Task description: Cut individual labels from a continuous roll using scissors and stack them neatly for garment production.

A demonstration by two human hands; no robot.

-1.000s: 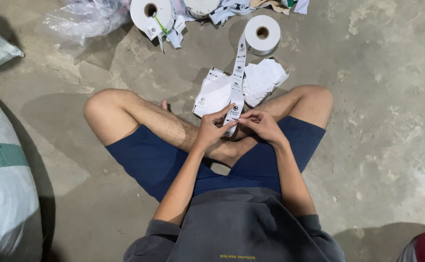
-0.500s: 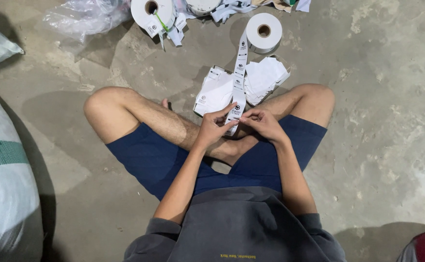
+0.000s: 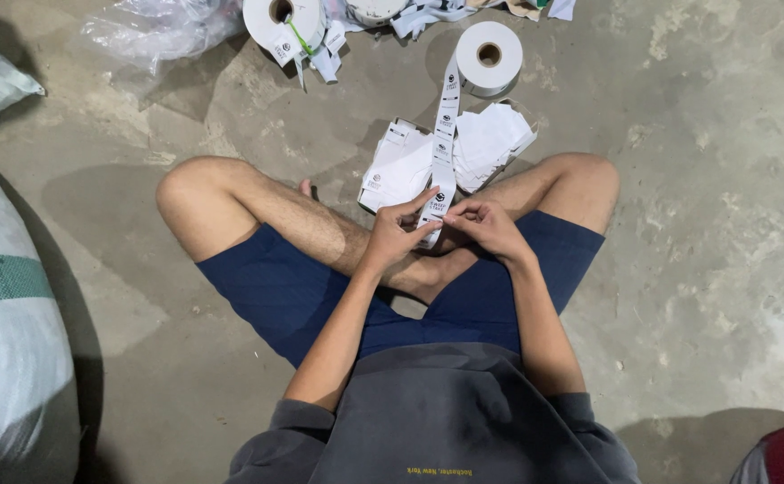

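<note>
The white label strip [image 3: 444,134] runs from its roll [image 3: 489,56] on the concrete floor [image 3: 697,224] down to both hands. The left hand [image 3: 394,235] and right hand [image 3: 486,224] each keep a pinching grip on its near end (above the crossed legs), just short of the loose label pile [image 3: 401,166].

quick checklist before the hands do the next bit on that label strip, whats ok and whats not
1. Left hand pinching the white printed label strip: ok.
2. Right hand on the strip's near end: ok.
3. Strip runs untwisted back to the white paper roll on the concrete floor: ok.
4. Pile of loose white labels within reach past the hands: ok.
5. Where the strip would separate: cannot tell, fingers cover it.
6. Roll free to unwind: cannot tell.
</note>
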